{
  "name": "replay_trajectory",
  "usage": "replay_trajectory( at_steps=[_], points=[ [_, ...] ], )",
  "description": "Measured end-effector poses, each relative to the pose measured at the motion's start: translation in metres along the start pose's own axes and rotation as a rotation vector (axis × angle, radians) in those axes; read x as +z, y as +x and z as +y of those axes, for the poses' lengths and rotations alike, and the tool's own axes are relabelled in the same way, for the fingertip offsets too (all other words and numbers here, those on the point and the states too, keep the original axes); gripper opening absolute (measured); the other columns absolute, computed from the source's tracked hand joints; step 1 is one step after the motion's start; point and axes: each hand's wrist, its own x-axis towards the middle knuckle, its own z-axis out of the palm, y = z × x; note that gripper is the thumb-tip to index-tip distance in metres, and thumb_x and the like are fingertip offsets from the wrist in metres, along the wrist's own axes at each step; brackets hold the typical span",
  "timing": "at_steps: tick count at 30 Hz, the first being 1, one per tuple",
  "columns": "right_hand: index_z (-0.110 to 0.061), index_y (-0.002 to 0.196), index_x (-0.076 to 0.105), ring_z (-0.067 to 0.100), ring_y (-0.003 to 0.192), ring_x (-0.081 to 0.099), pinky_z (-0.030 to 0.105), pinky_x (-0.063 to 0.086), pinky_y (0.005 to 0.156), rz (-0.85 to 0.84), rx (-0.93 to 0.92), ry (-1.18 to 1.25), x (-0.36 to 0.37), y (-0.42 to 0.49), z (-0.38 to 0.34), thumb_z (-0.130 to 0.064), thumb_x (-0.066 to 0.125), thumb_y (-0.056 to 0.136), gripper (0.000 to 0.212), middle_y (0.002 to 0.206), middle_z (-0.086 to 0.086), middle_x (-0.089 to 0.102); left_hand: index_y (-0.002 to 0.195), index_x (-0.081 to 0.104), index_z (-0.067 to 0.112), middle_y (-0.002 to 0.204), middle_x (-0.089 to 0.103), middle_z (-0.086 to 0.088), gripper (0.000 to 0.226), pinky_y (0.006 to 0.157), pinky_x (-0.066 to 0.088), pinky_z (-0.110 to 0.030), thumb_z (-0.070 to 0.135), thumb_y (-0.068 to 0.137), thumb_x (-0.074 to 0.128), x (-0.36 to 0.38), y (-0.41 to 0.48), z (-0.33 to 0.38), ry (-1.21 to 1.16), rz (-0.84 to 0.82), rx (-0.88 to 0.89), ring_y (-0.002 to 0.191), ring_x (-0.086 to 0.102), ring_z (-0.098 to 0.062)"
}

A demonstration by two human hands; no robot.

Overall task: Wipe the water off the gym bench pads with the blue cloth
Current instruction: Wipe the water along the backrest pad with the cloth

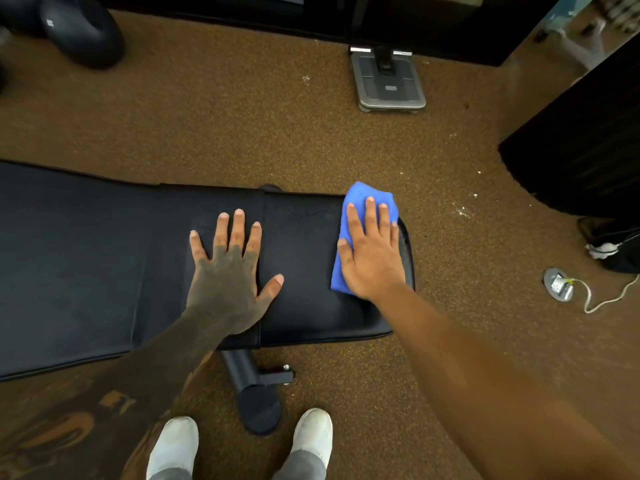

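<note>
A black gym bench runs across the view, a long back pad (79, 258) on the left and a shorter seat pad (304, 258) on the right. The folded blue cloth (356, 199) lies on the seat pad's right end. My right hand (372, 252) presses flat on the cloth, fingers spread, covering most of it. My left hand (230, 271) rests flat with fingers apart over the seam between the two pads, holding nothing. No water drops are clear on the dark pads.
The bench's black foot bar (254, 393) sticks out on the brown carpet between my white shoes (175, 445). A grey floor scale (389, 81) sits beyond the bench. A black cabinet (585, 150) stands at right, with a floor socket (558, 285) and white cable near it.
</note>
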Motion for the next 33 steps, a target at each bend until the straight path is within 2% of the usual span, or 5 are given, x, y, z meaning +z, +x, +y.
replay_trajectory(
  at_steps=[3,10,16,22,33],
  points=[
    [-0.028,0.158,0.011,0.029,0.152,-0.008,0.048,0.002,0.122,-0.002,-0.125,-0.005,0.001,-0.015,0.016,-0.052,0.018,0.095,0.068,0.166,0.008,-0.001,0.154,-0.002,0.016,0.163,-0.005,-0.017,0.089,0.115,0.006,-0.068,0.071,0.085,0.005,-0.002,0.001,-0.002,-0.01,0.003,0.004,0.15,-0.007,-0.036],
    [-0.026,0.158,0.003,0.037,0.15,-0.012,0.052,-0.004,0.121,-0.006,0.124,0.003,-0.004,0.026,-0.006,-0.045,0.031,0.101,0.066,0.165,0.015,-0.01,0.155,-0.002,0.025,0.163,-0.007,-0.015,0.077,0.116,0.002,-0.066,0.064,0.091,0.014,-0.002,0.006,-0.014,-0.044,0.019,-0.005,0.149,-0.011,-0.036],
    [-0.028,0.158,0.008,0.032,0.151,-0.012,0.05,-0.001,0.122,-0.018,-0.166,-0.016,0.0,-0.006,-0.009,-0.052,0.021,0.097,0.068,0.166,0.009,-0.004,0.155,-0.004,0.024,0.163,-0.008,-0.015,0.078,0.116,0.003,-0.066,0.065,0.089,0.006,-0.002,0.005,-0.015,-0.037,0.019,0.0,0.15,-0.01,-0.036],
    [-0.019,0.158,0.009,0.039,0.15,-0.003,0.053,0.006,0.121,0.039,0.28,0.048,-0.002,0.019,0.005,-0.045,0.035,0.099,0.069,0.164,0.02,-0.003,0.155,-0.001,0.024,0.163,-0.006,-0.015,0.078,0.116,0.002,-0.065,0.065,0.09,0.008,-0.001,0.006,-0.017,-0.035,0.022,0.013,0.15,-0.009,-0.036],
    [-0.014,0.158,0.003,0.037,0.15,-0.008,0.052,0.0,0.121,0.089,0.624,0.203,0.003,0.007,-0.019,-0.041,0.031,0.1,0.07,0.164,0.019,-0.007,0.155,0.001,0.023,0.163,-0.004,-0.017,0.075,0.116,0.005,-0.066,0.061,0.092,0.012,-0.001,0.008,-0.017,-0.043,0.023,0.02,0.15,-0.007,-0.037]
  ],
)
